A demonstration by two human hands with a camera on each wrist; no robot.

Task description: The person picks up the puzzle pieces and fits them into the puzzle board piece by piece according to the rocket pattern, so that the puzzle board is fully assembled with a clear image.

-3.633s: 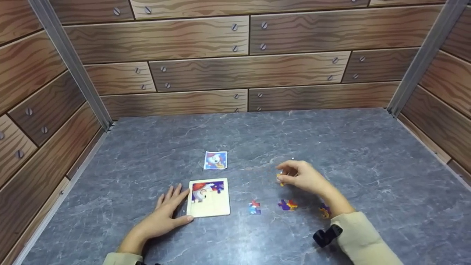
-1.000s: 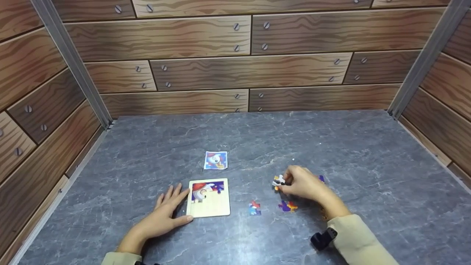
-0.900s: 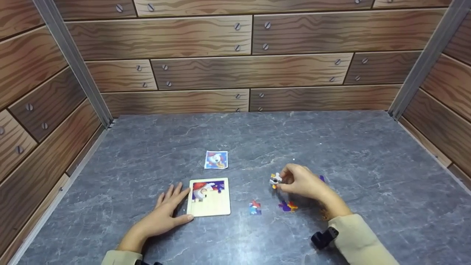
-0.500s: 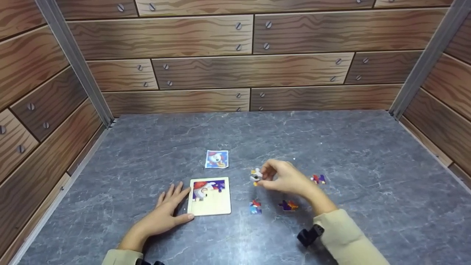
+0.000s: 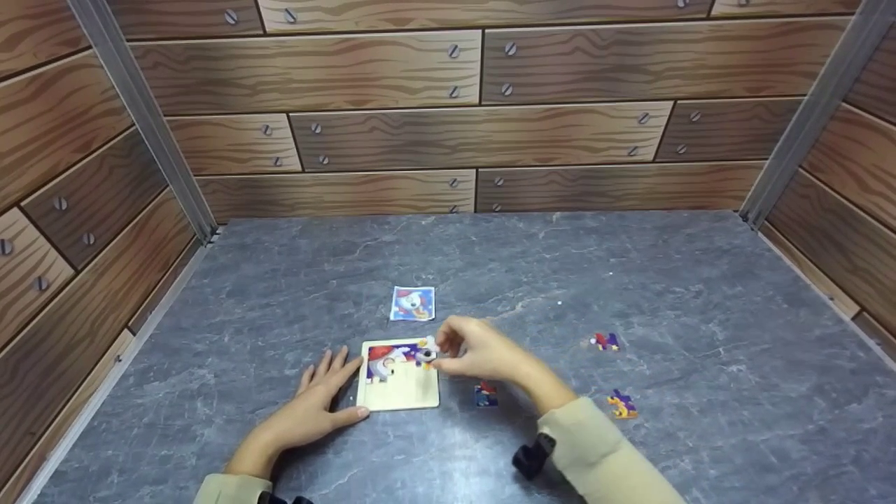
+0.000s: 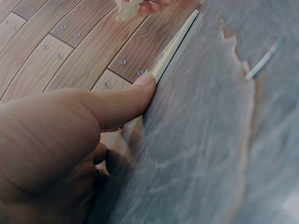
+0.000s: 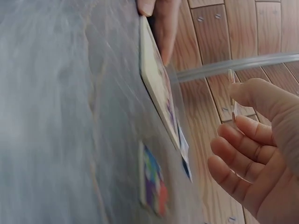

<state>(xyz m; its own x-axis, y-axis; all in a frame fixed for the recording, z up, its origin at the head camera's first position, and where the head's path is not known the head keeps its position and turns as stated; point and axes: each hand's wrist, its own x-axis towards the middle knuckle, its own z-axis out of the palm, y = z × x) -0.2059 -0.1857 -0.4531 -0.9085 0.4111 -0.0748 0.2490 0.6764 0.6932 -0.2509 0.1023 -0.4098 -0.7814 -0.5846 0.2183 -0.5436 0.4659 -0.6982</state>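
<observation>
My right hand (image 5: 483, 353) pinches a jigsaw piece (image 5: 426, 353) with white, dark and orange parts between thumb and fingertips. It holds the piece above the upper right of a pale puzzle tray (image 5: 399, 397); in the right wrist view the piece (image 7: 232, 95) is edge-on and apart from the tray. Joined pieces (image 5: 383, 360) with a red and white cartoon picture fill the tray's top and upper left. My left hand (image 5: 308, 406) lies flat on the table with straight fingers, its thumb (image 6: 140, 88) and index finger touching the tray's left edge.
A small picture card (image 5: 412, 303) lies behind the tray. Loose on the grey table are a red and blue piece (image 5: 486, 394), a red and purple piece (image 5: 605, 341) and an orange and purple piece (image 5: 621, 404). Wood-patterned walls (image 5: 378, 140) enclose the table's back and sides.
My right hand has carried the pinched piece left from the loose pieces to over the tray. Its forearm now covers the purple and orange piece's spot. My left hand has stayed in place.
</observation>
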